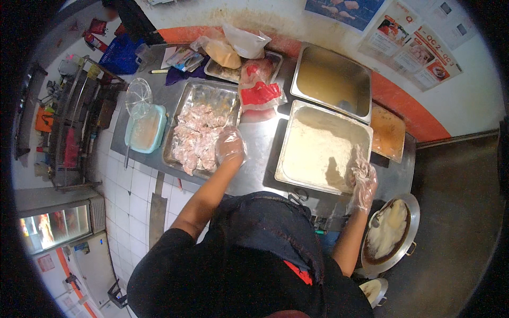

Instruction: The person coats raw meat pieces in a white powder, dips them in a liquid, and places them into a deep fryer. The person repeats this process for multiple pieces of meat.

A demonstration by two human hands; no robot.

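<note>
My left hand point(230, 147), in a clear plastic glove, is at the right side of a metal tray point(206, 91) of flour-coated raw chicken pieces point(195, 135). It touches the pieces at that edge; its fingers are partly hidden, so its grip is unclear. My right hand point(365, 183), also gloved, holds a floured chicken piece point(361, 165) at the right rim of a deep steel pan point(284, 159) of pale flour point(310, 147). Behind that pan stands another steel pan point(296, 75) with cloudy liquid.
Bubbling oil fills a wide wok point(413, 226) at the right, near my right forearm. A wire strainer point(138, 95) rests on a light-blue tub point(162, 123) at the left. Scissors point(299, 195) lie at the front edge. Bags point(260, 93) and an orange-brown tray point(387, 133) stand farther back.
</note>
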